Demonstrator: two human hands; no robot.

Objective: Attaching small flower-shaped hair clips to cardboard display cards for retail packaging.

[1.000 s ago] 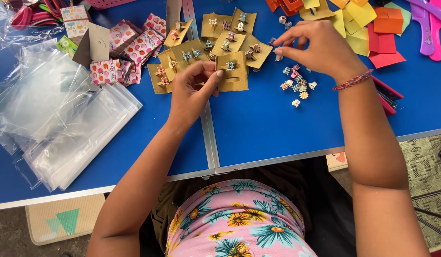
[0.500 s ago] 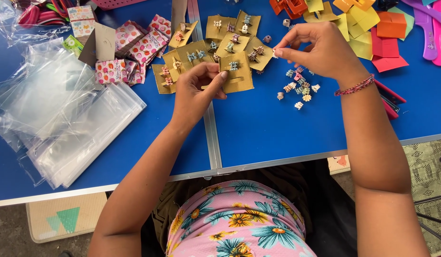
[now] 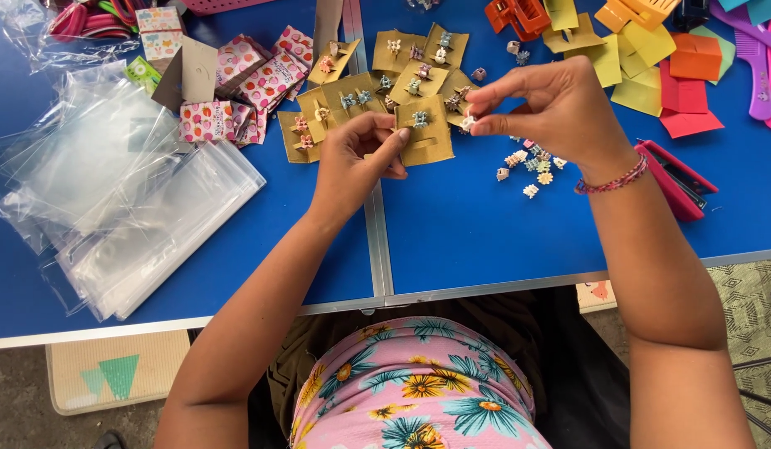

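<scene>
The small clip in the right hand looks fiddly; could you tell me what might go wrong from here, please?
1. The small clip, pinched only at the fingertips of the right hand, could slip into the loose clips.
2. The brown card, held at one edge by the left hand, may bend.

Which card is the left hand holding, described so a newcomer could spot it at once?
On the blue table, beside the centre seam, lies a spread of tan cards. The held card is nearest the person, pinched by the left hand, and carries one clip.
</scene>
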